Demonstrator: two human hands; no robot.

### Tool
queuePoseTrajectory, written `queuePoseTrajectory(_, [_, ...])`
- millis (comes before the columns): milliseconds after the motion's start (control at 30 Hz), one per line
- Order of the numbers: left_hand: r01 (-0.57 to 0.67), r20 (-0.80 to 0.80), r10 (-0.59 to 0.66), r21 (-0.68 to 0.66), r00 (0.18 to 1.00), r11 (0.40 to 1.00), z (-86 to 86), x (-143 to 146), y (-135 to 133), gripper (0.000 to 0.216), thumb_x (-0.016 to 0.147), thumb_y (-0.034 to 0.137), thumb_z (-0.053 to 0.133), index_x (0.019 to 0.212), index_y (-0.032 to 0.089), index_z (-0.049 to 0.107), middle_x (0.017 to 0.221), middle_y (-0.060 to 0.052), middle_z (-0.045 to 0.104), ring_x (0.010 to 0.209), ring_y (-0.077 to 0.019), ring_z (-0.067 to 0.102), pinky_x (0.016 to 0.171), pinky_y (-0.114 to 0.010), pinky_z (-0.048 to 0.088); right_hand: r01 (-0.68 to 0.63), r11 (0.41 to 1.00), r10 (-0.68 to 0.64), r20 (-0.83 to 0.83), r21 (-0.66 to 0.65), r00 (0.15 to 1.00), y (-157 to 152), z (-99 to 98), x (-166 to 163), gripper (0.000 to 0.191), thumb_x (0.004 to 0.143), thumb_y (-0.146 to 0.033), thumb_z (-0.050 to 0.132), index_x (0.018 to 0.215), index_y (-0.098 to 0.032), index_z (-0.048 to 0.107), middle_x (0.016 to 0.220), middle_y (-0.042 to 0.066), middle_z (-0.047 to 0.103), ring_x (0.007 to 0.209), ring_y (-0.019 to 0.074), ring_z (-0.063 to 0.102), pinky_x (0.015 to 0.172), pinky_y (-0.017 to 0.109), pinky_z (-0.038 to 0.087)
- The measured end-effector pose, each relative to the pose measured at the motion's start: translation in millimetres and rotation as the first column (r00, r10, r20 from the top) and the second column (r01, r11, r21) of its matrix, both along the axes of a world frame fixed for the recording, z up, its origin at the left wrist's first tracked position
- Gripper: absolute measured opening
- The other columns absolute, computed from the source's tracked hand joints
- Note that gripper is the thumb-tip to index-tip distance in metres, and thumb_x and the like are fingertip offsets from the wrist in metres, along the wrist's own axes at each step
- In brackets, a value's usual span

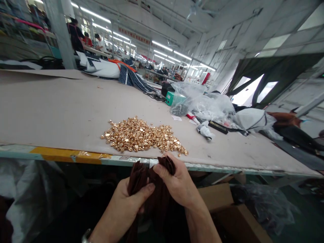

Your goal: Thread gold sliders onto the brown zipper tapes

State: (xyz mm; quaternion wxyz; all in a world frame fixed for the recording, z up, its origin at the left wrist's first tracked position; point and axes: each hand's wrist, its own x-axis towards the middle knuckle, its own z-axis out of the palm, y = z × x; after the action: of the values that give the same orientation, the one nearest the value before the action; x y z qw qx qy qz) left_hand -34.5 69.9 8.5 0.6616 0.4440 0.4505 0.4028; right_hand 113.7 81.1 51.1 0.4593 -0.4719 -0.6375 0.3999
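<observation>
Dark brown fabric [158,192] hangs between my hands, just in front of the table edge. My left hand [126,199] is closed round one gathered bunch of it, thumb pressed over the folds. Another bunch sticks up from my right hand [177,179], gripped between thumb and fingers. The lower part of the fabric drops into shadow and its shape is hidden. Right behind my hands, a heap of small shiny gold metal pieces [136,135] lies on the table; neither hand visibly holds any of them.
The wide table [63,108] has tape along its front edge. Clear plastic bags [210,104], a green box [169,98] and a crumpled cloth [205,130] lie to the right. Striped fabric [129,76] is at the back. Below right stands an open cardboard box [235,216]. People work far off.
</observation>
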Motion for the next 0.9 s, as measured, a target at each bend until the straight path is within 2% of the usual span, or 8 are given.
queuePoseTrajectory(167, [0.103, 0.084, -0.104, 0.014, 0.991, 0.995, -10.9, 8, -15, 0.032, 0.064, 0.046, 0.074, 0.062, 0.015, 0.064, 0.040, 0.006, 0.042, 0.037, -0.0064, 0.032, 0.038, -0.020, 0.020, -0.076, 0.965, 0.027, -0.192, -0.251, 0.981, -18, -7.8, 12, 0.024, 0.072, -0.033, 0.071, 0.071, -0.018, 0.051, 0.059, -0.006, 0.049, 0.054, 0.0102, 0.042, 0.051, 0.023, 0.033])
queuePoseTrajectory(267, [0.110, 0.154, -0.098, -0.069, 0.983, 0.992, -19.3, 11, -15, 0.039, 0.062, 0.052, 0.074, 0.060, 0.015, 0.061, 0.041, 0.006, 0.042, 0.034, -0.0049, 0.031, 0.037, -0.019, 0.019, 0.158, 0.941, -0.192, -0.090, -0.300, 0.977, -18, -12.1, 28, 0.025, 0.066, -0.030, 0.075, 0.067, -0.018, 0.053, 0.047, -0.008, 0.045, 0.043, 0.0082, 0.037, 0.044, 0.022, 0.028])
queuePoseTrajectory(367, [0.066, 0.191, -0.035, -0.158, 0.981, 0.985, -22.2, 10, -9, 0.039, 0.060, 0.051, 0.075, 0.064, 0.016, 0.059, 0.047, 0.005, 0.049, 0.032, -0.0045, 0.035, 0.037, -0.019, 0.021, 0.437, 0.896, -0.420, 0.170, -0.081, 0.892, -7, -9.7, 38, 0.022, 0.076, -0.038, 0.067, 0.074, -0.017, 0.063, 0.054, -0.004, 0.056, 0.050, 0.0118, 0.047, 0.052, 0.024, 0.036])
queuePoseTrajectory(433, [0.042, 0.191, -0.006, -0.186, 0.982, 0.982, -22.3, 9, -6, 0.037, 0.061, 0.049, 0.075, 0.065, 0.016, 0.058, 0.047, 0.005, 0.050, 0.032, -0.0047, 0.036, 0.037, -0.019, 0.022, 0.511, 0.853, -0.513, 0.362, 0.111, 0.778, 2, -5.4, 39, 0.021, 0.080, -0.039, 0.063, 0.081, -0.018, 0.067, 0.070, 0.002, 0.066, 0.064, 0.0168, 0.057, 0.062, 0.027, 0.040])
queuePoseTrajectory(533, [0.049, 0.171, -0.014, -0.200, 0.985, 0.979, -22.4, 8, -5, 0.035, 0.064, 0.048, 0.073, 0.064, 0.017, 0.056, 0.038, 0.008, 0.042, 0.031, -0.0057, 0.033, 0.037, -0.019, 0.022, 0.443, 0.845, -0.522, 0.642, 0.300, 0.562, 15, 0.1, 32, 0.019, 0.084, -0.036, 0.059, 0.075, -0.020, 0.066, 0.077, 0.005, 0.069, 0.070, 0.0206, 0.060, 0.064, 0.030, 0.038])
queuePoseTrajectory(633, [0.079, 0.174, -0.040, -0.220, 0.984, 0.972, -22.1, 6, -6, 0.032, 0.069, 0.047, 0.070, 0.066, 0.018, 0.056, 0.036, 0.008, 0.041, 0.034, -0.0063, 0.032, 0.039, -0.020, 0.022, 0.359, 0.866, -0.478, 0.790, 0.349, 0.384, 24, 1.8, 25, 0.018, 0.084, -0.032, 0.058, 0.071, -0.020, 0.060, 0.072, 0.005, 0.067, 0.066, 0.0207, 0.059, 0.060, 0.030, 0.033])
queuePoseTrajectory(767, [0.142, 0.243, -0.088, -0.217, 0.966, 0.966, -20.1, 2, -7, 0.028, 0.074, 0.043, 0.067, 0.066, 0.018, 0.056, 0.037, 0.007, 0.042, 0.036, -0.0068, 0.032, 0.041, -0.021, 0.022, 0.338, 0.873, -0.457, 0.830, 0.351, 0.318, 28, 0.9, 21, 0.014, 0.083, -0.028, 0.056, 0.072, -0.020, 0.055, 0.071, 0.004, 0.065, 0.065, 0.0198, 0.058, 0.059, 0.029, 0.031])
queuePoseTrajectory(900, [0.151, 0.279, -0.080, -0.242, 0.957, 0.958, -18.0, 1, -7, 0.026, 0.074, 0.041, 0.066, 0.065, 0.018, 0.055, 0.037, 0.006, 0.042, 0.036, -0.0067, 0.032, 0.042, -0.022, 0.021, 0.327, 0.855, -0.505, 0.790, 0.402, 0.348, 29, -1.7, 23, 0.013, 0.080, -0.026, 0.057, 0.070, -0.020, 0.052, 0.069, 0.003, 0.062, 0.062, 0.0182, 0.055, 0.058, 0.029, 0.032])
